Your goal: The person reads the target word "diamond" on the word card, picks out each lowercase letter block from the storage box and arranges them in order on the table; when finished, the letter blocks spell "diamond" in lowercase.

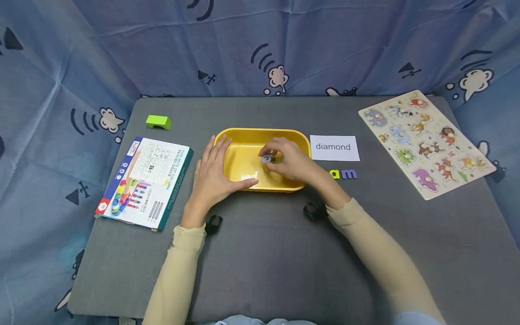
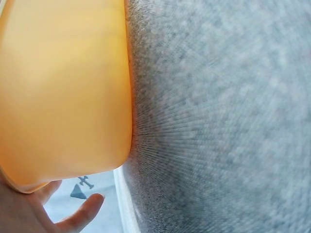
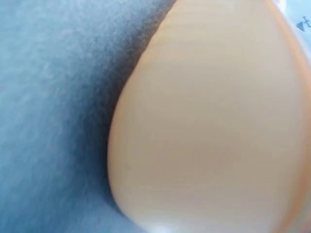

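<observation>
Pinching a purple piece (image 1: 266, 158) only the head view shows, the right hand (image 1: 289, 161) faces the straight-fingered left hand (image 1: 213, 175).

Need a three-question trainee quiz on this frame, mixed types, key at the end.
1. True or false: in the head view, the lime-green arched block lies farther left than the yellow rounded-rectangular tray.
2. Fill in: the white rectangular card reads "____".
3. Which hand pinches the small purple ring-shaped piece over the tray? A) left; B) right; C) both.

Key:
1. True.
2. diamond.
3. B, the right hand.
</observation>
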Motion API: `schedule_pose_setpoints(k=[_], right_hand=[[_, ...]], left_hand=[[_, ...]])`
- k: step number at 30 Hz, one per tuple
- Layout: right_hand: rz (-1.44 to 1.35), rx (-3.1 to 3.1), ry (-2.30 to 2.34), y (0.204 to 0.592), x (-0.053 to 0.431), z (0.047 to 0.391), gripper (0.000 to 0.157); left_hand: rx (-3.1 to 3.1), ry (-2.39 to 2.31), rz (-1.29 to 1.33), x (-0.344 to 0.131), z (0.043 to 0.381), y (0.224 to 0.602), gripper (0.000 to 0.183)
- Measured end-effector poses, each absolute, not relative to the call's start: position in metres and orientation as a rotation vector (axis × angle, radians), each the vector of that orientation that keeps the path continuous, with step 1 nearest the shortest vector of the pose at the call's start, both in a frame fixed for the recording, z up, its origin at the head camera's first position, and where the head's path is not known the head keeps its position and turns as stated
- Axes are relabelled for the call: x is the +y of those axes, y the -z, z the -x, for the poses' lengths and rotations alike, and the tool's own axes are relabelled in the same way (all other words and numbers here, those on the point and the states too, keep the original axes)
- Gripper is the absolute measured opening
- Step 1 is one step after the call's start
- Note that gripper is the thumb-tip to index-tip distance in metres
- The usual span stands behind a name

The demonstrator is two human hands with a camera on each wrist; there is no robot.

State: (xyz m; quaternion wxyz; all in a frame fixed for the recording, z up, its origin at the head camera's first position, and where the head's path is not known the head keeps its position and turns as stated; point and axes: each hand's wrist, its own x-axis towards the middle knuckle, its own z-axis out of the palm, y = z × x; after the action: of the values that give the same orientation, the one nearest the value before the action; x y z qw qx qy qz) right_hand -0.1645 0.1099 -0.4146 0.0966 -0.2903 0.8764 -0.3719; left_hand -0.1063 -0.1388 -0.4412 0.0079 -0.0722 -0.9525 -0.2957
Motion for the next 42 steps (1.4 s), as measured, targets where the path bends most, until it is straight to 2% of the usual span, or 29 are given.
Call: schedule_pose_setpoints(k=[10, 16, 27, 34, 42], right_hand=[[0.717, 2.772, 1.371, 0.411, 0.151, 0.138, 0.032], [0.692, 2.861, 1.515, 0.414, 0.185, 0.125, 0.033], [0.49, 3.001, 1.333, 0.416, 0.245, 0.098, 0.04], [0.388, 3.098, 1.253, 0.418, 0.277, 0.097, 0.029], [0.299, 3.077, 1.109, 0.424, 0.298, 0.098, 0.031]], left_hand=[[-2.981, 0.951, 0.21, -0.137, 0.105, 0.441, 0.125], [-2.966, 0.98, 0.205, -0.137, 0.104, 0.44, 0.125], [-2.963, 0.969, 0.206, -0.137, 0.105, 0.441, 0.125], [-2.964, 0.962, 0.204, -0.138, 0.105, 0.441, 0.125], [-2.967, 0.963, 0.203, -0.137, 0.105, 0.44, 0.125]])
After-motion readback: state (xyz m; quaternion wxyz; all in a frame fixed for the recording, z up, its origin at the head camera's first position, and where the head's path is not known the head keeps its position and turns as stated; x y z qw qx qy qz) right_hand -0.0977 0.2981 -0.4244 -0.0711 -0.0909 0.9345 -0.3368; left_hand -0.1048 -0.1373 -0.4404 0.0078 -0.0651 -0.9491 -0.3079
